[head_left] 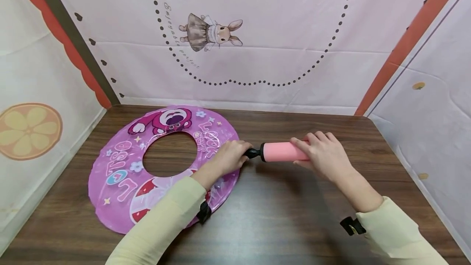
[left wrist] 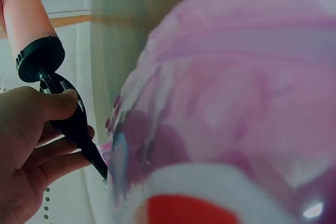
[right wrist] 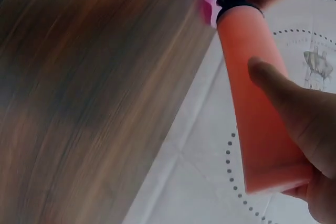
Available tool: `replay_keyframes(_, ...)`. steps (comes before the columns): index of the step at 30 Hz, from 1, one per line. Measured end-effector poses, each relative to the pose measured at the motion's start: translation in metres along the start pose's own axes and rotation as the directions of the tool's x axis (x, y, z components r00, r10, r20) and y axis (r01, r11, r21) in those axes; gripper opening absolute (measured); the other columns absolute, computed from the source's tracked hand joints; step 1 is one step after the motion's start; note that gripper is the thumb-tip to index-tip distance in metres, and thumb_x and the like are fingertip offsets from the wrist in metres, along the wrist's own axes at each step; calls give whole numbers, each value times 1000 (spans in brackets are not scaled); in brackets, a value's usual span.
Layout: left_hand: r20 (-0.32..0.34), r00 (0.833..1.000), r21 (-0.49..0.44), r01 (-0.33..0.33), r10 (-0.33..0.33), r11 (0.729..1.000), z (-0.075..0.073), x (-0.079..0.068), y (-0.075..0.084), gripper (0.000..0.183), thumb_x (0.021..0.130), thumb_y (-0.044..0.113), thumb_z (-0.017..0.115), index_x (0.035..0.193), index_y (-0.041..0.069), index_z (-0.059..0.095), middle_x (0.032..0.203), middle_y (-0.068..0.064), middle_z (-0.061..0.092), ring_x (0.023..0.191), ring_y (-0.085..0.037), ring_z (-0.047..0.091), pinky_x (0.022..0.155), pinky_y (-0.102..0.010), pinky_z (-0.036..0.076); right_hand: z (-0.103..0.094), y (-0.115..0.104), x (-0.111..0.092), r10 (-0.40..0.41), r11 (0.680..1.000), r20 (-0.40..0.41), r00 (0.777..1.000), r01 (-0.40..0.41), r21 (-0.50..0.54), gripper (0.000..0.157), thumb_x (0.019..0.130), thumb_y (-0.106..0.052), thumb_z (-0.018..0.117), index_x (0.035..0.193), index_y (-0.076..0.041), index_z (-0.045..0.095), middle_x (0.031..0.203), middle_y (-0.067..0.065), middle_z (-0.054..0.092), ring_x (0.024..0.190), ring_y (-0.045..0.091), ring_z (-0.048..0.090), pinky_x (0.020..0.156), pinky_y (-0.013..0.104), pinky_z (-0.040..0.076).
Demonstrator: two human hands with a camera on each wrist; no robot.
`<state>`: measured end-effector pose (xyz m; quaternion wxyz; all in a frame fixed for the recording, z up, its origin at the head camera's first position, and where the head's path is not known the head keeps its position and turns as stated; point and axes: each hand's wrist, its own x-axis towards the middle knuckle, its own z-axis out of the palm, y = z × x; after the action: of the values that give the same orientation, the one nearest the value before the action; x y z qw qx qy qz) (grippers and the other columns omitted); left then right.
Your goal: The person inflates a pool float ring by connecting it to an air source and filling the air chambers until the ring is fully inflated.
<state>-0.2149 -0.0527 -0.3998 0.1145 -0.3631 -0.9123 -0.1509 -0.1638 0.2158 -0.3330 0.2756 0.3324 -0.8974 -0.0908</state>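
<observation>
A purple printed swim ring (head_left: pixel 121 158), partly puffed up with wrinkled edges, lies on the left of the table. Above its right side my left hand (head_left: pixel 229 156) pinches the black nozzle (left wrist: pixel 73 121) of a pink hand pump (head_left: pixel 281 151) between thumb and fingers. In the left wrist view the nozzle's thin tip meets the ring's surface; the valve itself is hidden. My right hand (head_left: pixel 325 154) grips the pump's pink barrel (right wrist: pixel 257 87) near its far end, thumb along the side. The pump is held nearly level over the table.
The dark wood-grain table (head_left: pixel 265 220) ends at a pale fabric backdrop (head_left: pixel 279 23) with a rabbit print, with further fabric walls to the left and right. Black straps (head_left: pixel 204 212) sit at both sleeve cuffs.
</observation>
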Motion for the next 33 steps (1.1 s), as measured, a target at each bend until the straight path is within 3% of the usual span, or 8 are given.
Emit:
replay_keyframes(4,20,1000,-4,22,-22,1000,0,1,-1,25,79,14,70,103,8,65,91,-6,69,81,-21,65,75,-33,53,-7,13,-8,-9,999,-21,1000,10,35,61,61,-43,81,113,-17,62,86,12,62,79,32,58,66,45,45)
replay_keyframes(9,28,999,-25,29,-29,999,-2,2,0,26,80,16,69,104,9,64,93,-6,69,83,-22,65,76,-34,53,-27,42,-26,4,997,-27,1000,-2,72,57,69,-48,73,115,-17,62,86,11,63,78,33,58,63,45,44)
replay_keyframes(13,26,999,-22,29,-29,999,-3,3,0,27,80,16,69,105,8,64,93,-7,69,83,-22,65,76,-34,53,-48,66,-43,75,991,-28,997,-71,109,65,81,-70,42,113,-17,63,87,11,64,78,35,57,67,50,43)
replay_keyframes(16,27,999,-5,33,-33,999,-2,3,0,28,80,16,69,106,8,64,93,-7,69,82,-22,65,76,-33,53,-56,74,-49,101,988,-35,994,-96,117,78,82,-72,19,111,-16,64,87,11,64,78,36,57,68,52,43)
replay_keyframes(20,40,999,20,25,-26,999,-2,3,2,28,80,17,69,106,9,63,94,-5,68,81,-21,65,73,-33,54,-40,56,-38,31,996,-53,998,-27,80,76,86,-68,18,110,-14,65,84,12,63,74,35,57,62,49,44)
replay_keyframes(23,43,999,40,13,-14,999,-2,3,4,28,80,17,69,106,9,63,94,-5,68,80,-21,65,72,-33,54,-22,34,-23,-14,999,-55,998,16,41,57,82,-62,51,109,-13,65,83,13,63,73,34,57,61,46,45)
replay_keyframes(27,18,1000,44,3,-4,999,0,4,6,28,79,14,70,105,6,63,95,-7,68,81,-21,65,73,-33,54,-9,14,-7,-19,1000,-40,999,19,0,58,59,-40,82,108,-14,64,84,13,63,77,34,58,65,45,47)
replay_keyframes(33,3,1000,-4,20,-20,1000,0,2,2,26,78,12,71,103,7,64,94,-7,68,81,-22,65,74,-34,53,1,2,0,-1,1000,-1,1000,1,7,59,62,-41,81,112,-16,63,88,12,62,81,32,56,69,45,46)
